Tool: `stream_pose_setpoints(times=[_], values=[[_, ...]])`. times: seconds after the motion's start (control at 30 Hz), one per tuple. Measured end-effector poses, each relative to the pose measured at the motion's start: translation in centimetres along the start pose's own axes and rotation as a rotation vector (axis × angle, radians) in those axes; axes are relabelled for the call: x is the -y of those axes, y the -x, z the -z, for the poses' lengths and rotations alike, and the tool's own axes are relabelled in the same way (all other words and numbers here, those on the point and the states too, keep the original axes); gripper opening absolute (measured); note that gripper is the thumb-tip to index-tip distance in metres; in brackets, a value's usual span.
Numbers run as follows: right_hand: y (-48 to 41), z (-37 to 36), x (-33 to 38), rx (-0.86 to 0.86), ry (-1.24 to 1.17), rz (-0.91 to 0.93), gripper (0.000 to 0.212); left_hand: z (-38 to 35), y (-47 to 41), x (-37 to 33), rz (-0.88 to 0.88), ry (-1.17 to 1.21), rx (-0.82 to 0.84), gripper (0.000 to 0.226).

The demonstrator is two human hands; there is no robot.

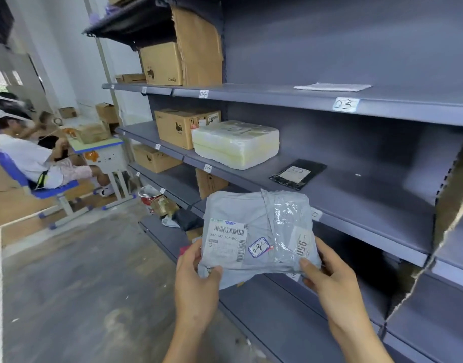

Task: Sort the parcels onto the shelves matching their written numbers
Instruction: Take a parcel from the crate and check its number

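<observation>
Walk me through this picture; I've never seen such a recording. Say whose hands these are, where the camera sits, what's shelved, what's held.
No machine here: the grip is a person's two bare hands. The single picture comes from a camera on their head, looking down and forward. The left hand and right hand hold a grey parcel whose sticker seems to read 08. On the shelf lie a white wrapped parcel, a black flat parcel and a cardboard box; the tag above reads 03.
</observation>
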State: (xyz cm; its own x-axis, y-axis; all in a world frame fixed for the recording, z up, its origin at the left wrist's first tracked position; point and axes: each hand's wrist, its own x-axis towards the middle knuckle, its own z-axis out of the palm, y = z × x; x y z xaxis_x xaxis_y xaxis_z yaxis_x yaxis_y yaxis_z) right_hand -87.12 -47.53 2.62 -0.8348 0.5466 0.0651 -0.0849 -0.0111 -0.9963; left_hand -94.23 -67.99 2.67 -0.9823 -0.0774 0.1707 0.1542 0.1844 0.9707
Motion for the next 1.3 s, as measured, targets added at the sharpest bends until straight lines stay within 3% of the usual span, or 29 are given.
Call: stream_pose_setpoints(times=[0.6, 1.3], values=[[-10.7, -24.7, -1.5, 0.026, 0.017, 0.005, 0.048, 12.3, -24.4, 6.3, -0.007, 0.012, 0.031, 0.056], [-33.5, -43.3, -2.8, 0.097, 0.051, 0.05, 0.047, 13.3, -52.2, 9.7, -0.078, 0.048, -0.048, 0.062]])
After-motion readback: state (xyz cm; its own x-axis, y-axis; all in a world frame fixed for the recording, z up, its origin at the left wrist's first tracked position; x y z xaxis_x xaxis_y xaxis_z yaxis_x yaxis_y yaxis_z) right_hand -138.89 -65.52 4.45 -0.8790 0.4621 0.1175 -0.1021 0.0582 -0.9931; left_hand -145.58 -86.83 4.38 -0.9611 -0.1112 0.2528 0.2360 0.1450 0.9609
